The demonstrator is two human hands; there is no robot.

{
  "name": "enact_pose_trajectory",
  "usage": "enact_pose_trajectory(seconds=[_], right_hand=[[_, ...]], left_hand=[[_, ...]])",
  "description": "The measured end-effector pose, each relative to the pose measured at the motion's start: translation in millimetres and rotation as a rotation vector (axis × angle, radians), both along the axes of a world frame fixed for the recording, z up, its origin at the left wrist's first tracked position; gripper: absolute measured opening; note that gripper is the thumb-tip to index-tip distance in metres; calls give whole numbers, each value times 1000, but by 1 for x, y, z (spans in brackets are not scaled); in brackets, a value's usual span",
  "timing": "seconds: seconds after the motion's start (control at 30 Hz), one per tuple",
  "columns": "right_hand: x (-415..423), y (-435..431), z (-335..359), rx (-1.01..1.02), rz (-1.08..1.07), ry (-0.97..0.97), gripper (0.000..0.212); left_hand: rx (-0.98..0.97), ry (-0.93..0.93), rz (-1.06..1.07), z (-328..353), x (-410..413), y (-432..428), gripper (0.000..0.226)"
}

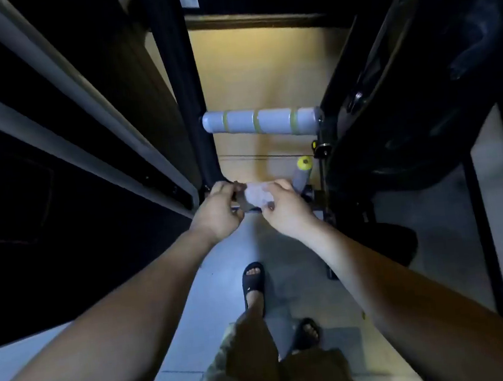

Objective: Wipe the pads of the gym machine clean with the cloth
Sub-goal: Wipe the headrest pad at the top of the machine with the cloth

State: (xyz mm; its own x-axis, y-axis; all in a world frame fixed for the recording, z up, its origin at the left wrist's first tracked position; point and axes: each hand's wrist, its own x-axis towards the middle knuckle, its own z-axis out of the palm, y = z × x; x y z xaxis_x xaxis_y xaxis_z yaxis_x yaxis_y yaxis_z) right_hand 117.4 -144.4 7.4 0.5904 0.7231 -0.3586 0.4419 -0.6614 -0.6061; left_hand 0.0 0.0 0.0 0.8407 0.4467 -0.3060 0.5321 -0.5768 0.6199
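Note:
A pale crumpled cloth (257,195) is held between both hands at the middle of the view. My left hand (219,211) grips its left side and my right hand (286,208) pinches its right side. Beyond the hands a grey roller pad (260,124) wrapped with yellowish tape bands spans two black frame posts. A second, smaller grey roller pad (302,173) with a yellow end cap stands just right of the cloth. What lies under the cloth is hidden.
A black upright post (181,83) stands left of the rollers, and dark machine padding (437,77) rises on the right. Grey rails (60,123) run along the left. Sandalled feet (253,283) stand on pale floor tiles.

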Motion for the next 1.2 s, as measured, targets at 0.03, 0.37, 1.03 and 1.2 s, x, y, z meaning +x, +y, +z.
enact_pose_trajectory(seconds=[0.03, 0.37, 1.03, 1.2], right_hand=[[4, 11, -8, -19, 19, -17, 49], [3, 41, -22, -243, 177, -286, 40], [47, -132, 91, 303, -413, 376, 9], [101, -174, 105, 384, -395, 417, 14]], left_hand=[[0, 8, -27, -7, 9, 6, 52], [126, 165, 0, -22, 35, 15, 29], [-716, -80, 88, 85, 69, -105, 13], [-635, -151, 133, 112, 121, -146, 17]])
